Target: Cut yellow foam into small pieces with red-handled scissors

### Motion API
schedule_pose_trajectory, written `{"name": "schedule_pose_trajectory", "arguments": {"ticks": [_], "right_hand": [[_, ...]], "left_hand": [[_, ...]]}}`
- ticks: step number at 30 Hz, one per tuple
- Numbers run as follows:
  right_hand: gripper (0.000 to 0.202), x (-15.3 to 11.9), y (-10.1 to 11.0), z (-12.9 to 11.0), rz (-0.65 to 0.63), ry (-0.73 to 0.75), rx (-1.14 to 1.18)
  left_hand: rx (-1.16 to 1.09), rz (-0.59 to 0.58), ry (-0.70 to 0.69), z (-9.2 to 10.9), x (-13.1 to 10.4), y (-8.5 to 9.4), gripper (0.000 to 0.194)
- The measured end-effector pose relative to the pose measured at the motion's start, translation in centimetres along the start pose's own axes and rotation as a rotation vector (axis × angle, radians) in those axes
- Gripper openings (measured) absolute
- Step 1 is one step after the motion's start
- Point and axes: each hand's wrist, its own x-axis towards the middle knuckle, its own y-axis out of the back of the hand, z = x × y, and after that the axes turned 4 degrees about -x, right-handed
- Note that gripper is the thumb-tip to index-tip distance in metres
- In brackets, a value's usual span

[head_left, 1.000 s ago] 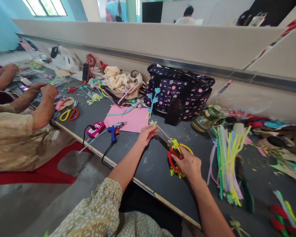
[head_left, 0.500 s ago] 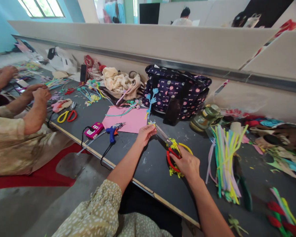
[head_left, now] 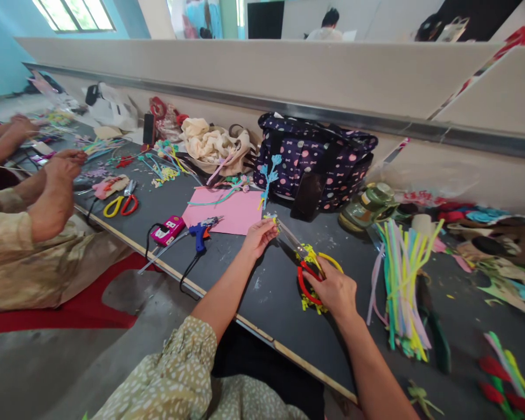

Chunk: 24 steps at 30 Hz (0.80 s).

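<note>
My left hand (head_left: 261, 237) pinches a small yellow-and-blue fuzzy piece (head_left: 272, 218) between thumb and fingertips; its exact shape is too small to make out. Scissors (head_left: 301, 284) with one red and one yellow handle are in my right hand (head_left: 339, 289), fingers through the loops. Their blades point left, tips beside the held piece and slightly apart. Beneath the scissors lies a pile of short yellow fuzzy pieces (head_left: 312, 306). Just beyond my left hand, a light-blue pipe-cleaner flower stem (head_left: 269, 178) stands against the bag.
A pink sheet (head_left: 231, 210), a blue glue gun (head_left: 198, 234) and a pink box (head_left: 168, 230) lie to the left. Behind stand a dark patterned bag (head_left: 284, 157) and a green jar (head_left: 370, 204). Pipe cleaners (head_left: 405, 291) are bundled at right. Another person's hands (head_left: 65, 166) work at left.
The scissor blades have parted slightly near the piece in my left hand. Both my hands stay nearly in place. The neighbouring person's hands have shifted a little left.
</note>
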Motion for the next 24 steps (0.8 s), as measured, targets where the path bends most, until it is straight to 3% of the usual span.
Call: {"name": "schedule_pose_trajectory", "arguments": {"ticks": [24], "right_hand": [[0.049,-0.16,-0.2,0.18,0.021,0.03,0.023]], "left_hand": [[0.008,-0.017,0.025,-0.13,0.13,0.15,0.022]]}}
